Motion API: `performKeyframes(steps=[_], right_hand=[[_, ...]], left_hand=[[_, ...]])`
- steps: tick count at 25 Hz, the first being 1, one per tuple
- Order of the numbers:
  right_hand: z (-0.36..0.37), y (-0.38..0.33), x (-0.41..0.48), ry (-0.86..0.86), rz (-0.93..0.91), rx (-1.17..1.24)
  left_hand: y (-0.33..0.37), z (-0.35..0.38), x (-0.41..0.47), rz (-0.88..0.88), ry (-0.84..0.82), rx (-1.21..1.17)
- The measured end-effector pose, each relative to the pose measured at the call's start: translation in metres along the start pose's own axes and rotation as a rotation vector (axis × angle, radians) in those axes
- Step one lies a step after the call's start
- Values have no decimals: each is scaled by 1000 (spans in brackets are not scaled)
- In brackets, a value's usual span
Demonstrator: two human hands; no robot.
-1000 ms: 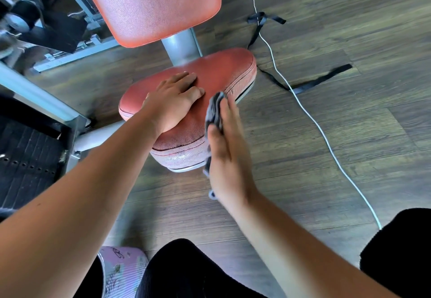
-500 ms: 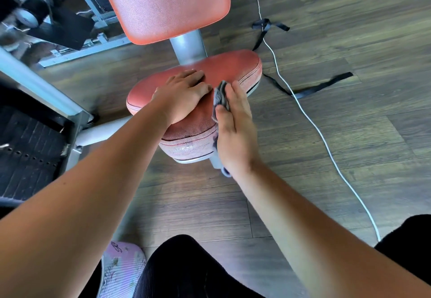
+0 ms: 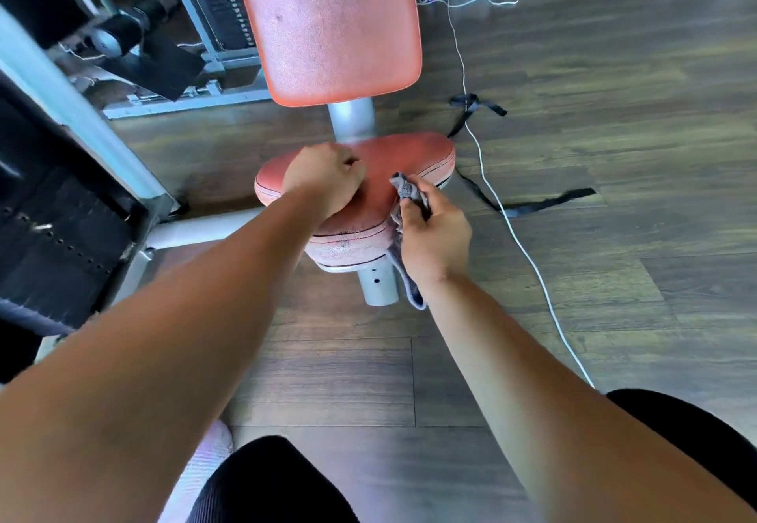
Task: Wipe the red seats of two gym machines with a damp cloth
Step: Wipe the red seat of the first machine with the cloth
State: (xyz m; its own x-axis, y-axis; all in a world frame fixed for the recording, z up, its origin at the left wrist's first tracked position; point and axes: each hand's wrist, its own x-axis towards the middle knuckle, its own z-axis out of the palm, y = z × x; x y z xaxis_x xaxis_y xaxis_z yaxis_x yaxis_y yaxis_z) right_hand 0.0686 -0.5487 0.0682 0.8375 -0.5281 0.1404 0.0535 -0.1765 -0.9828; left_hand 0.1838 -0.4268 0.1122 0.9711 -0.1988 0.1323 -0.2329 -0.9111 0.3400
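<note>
Dark wood-plank flooring (image 3: 614, 285) runs under everything we look down on. At far left a pale metal frame bar (image 3: 82, 112) slants across, with a black weight stack (image 3: 61, 235) beside it. Low down, a pink shoe (image 3: 205, 461) shows next to our black-clad knee (image 3: 270, 481).

Our left hand (image 3: 323, 182) rests on the left part of the red seat (image 3: 409, 153), fingers curled under into a loose fist with nothing in it that we can see. The seat sits at the middle on a grey tube (image 3: 379, 283), and the red backrest (image 3: 332, 26) stands behind it on a grey post (image 3: 352, 119).

Just right of that fist, our right hand (image 3: 436, 237) grips the grey cloth (image 3: 405, 188) at the seat's near right edge. One bunched end of the cloth pokes up past the fingers and over the seat top; the other end hangs below the wrist beside the tube.

Further right, a white cable (image 3: 528, 256) trails across the floor, crossing black straps (image 3: 545, 203) that lie flat on the planks.
</note>
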Motion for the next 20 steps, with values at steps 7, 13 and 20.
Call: performKeyframes(steps=[7,13,20], right_hand=[[-8,-76,11,-127,-216,-8],[11,-92,-11,-247,14,295],[18,-104,-8,-490,119,360]], left_hand=[[53,-32,-83,-221,94,-746],[74,-45,-113,-371,2,-1478],[55,-42,-111,-327,227,-1445]])
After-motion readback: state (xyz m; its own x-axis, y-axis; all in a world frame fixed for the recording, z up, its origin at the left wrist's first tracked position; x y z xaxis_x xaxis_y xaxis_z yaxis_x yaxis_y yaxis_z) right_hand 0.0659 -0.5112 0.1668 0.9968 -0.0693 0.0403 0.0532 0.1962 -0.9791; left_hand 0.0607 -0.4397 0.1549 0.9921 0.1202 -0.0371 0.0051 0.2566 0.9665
